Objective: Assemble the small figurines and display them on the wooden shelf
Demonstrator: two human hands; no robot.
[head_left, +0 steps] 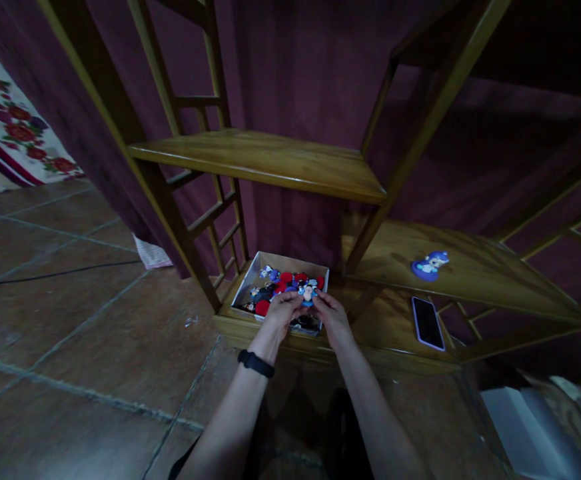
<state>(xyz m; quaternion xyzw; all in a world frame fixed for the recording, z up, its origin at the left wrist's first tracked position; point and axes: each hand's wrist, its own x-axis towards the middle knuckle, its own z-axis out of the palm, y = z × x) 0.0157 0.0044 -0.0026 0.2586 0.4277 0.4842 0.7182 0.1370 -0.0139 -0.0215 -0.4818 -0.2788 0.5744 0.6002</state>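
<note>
A shallow white box point(258, 268) of several small red, blue and dark toy figures rests on the lowest wooden shelf. Both my hands reach over its near edge. My left hand point(283, 311), with a black band on the wrist, and my right hand point(331, 316) pinch a small blue and white figure point(308, 293) between their fingertips, just above the box. A larger blue and white figure point(430, 265) lies alone on the middle shelf to the right.
A dark phone point(427, 323) lies flat on the bottom shelf right of the box. The wooden shelf unit point(270, 160) has slanted posts and stepped boards against a dark red wall. Brown floor tiles spread left, crossed by a thin cable point(45, 275).
</note>
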